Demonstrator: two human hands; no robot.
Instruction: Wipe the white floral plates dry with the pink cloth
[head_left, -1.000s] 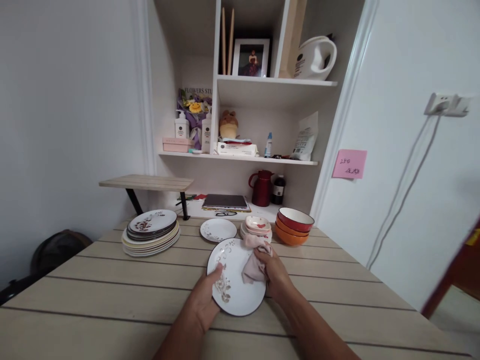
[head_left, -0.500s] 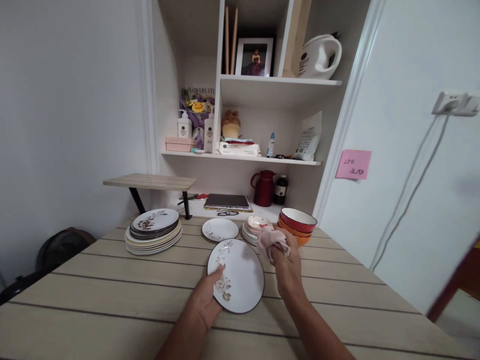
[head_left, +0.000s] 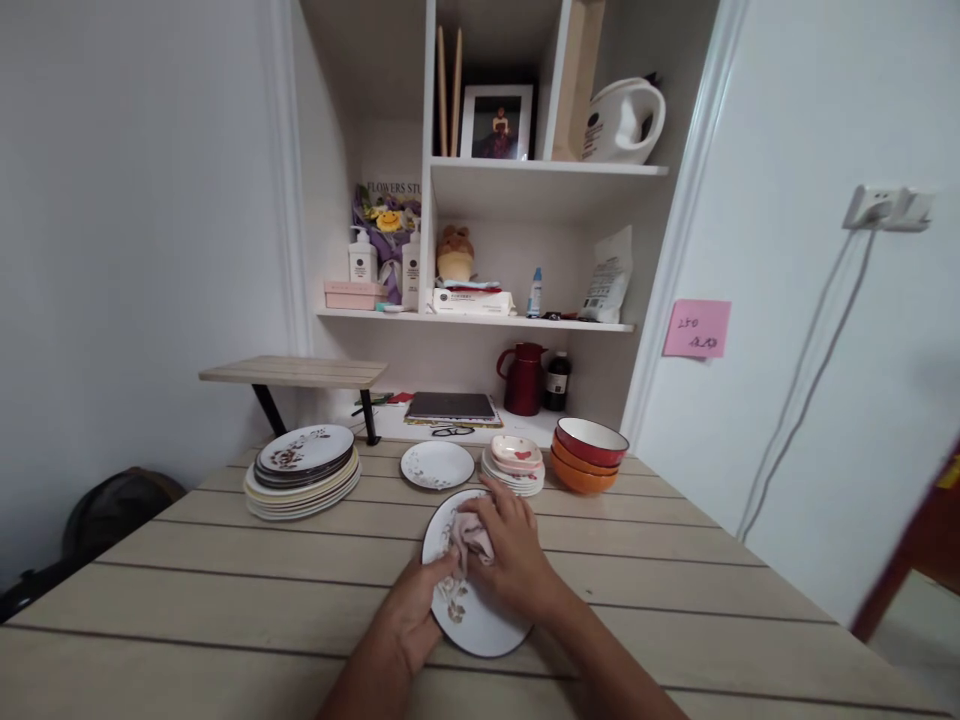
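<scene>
A white plate with a dark rim and a floral print [head_left: 480,628] lies on the wooden table in front of me. My left hand [head_left: 409,610] grips its left edge, thumb on top. My right hand [head_left: 510,555] is closed on a pink cloth [head_left: 469,535] and presses it onto the upper part of the plate. Both forearms reach in from the bottom of the view.
A tall stack of plates [head_left: 301,470] sits at the far left of the table [head_left: 225,590]. A small white plate [head_left: 437,465], a stack of small dishes [head_left: 514,464] and stacked red and orange bowls [head_left: 589,453] stand behind. Shelves with clutter rise beyond.
My right hand, lifted off to the right of the plate half a second ago, has come back down with the cloth onto the plate's upper left part. The left hand stays on the rim.
</scene>
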